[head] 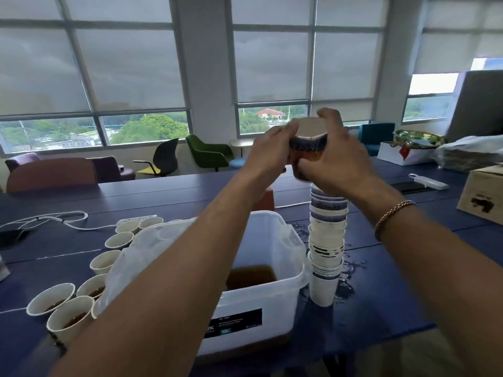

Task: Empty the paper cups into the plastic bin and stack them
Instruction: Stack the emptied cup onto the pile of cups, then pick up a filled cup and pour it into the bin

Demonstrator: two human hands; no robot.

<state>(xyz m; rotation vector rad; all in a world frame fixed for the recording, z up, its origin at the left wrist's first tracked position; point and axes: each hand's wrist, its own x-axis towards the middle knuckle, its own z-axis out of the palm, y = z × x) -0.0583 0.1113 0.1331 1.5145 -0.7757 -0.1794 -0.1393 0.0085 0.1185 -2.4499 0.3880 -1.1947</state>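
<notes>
Curling left hand (266, 156) and right hand (337, 164) round the upturned cup (309, 148), we're steadying it over the stack (328, 240) so it's seating straight; filled cups (70, 317) are waiting beside the bin (258, 297).

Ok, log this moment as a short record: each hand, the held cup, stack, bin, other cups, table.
left hand: grips the cup from its left side
right hand: grips the same cup from its right side
cup: just over the stack; contact unclear
stack: tall, upright, right of the bin
bin: holds brown liquid
other cups: left of the bin, several showing brown liquid
table: wet spill around the stack's base
</notes>
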